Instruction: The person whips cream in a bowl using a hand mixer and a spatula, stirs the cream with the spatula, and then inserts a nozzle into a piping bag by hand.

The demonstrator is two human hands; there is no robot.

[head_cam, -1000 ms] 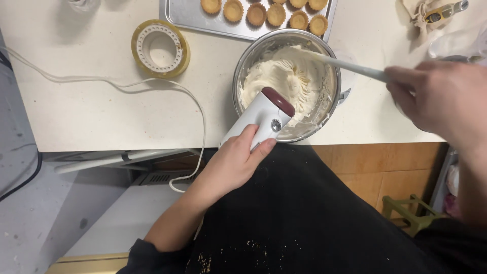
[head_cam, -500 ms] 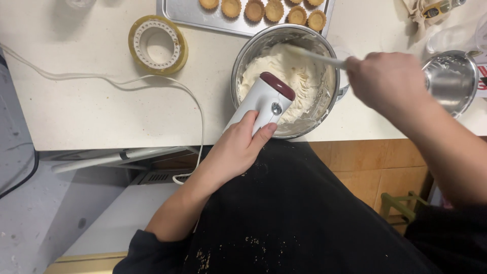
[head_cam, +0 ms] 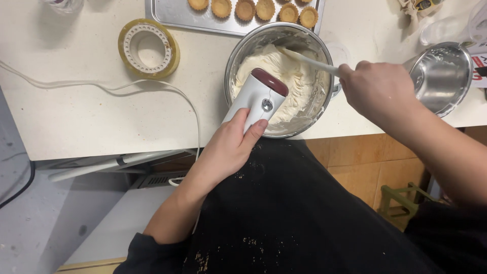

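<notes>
My left hand (head_cam: 227, 148) grips a white hand mixer (head_cam: 258, 99) with a dark red end, held over the near side of a steel mixing bowl (head_cam: 238, 53). The bowl holds thick pale cream (head_cam: 284, 71). My right hand (head_cam: 378, 91) is closed on the handle of a white spatula (head_cam: 309, 60) whose blade lies in the cream. The mixer's white cord (head_cam: 101, 87) trails left over the counter.
A baking tray (head_cam: 172, 14) with several small tart shells sits behind the bowl. A yellow tape roll (head_cam: 127, 50) lies to the left. A smaller empty steel bowl (head_cam: 444, 76) stands at the right. The counter edge runs just below the mixing bowl.
My right hand has moved left toward the bowl with the spatula, now reaching into the cream. The left hand and mixer stay roughly in place.
</notes>
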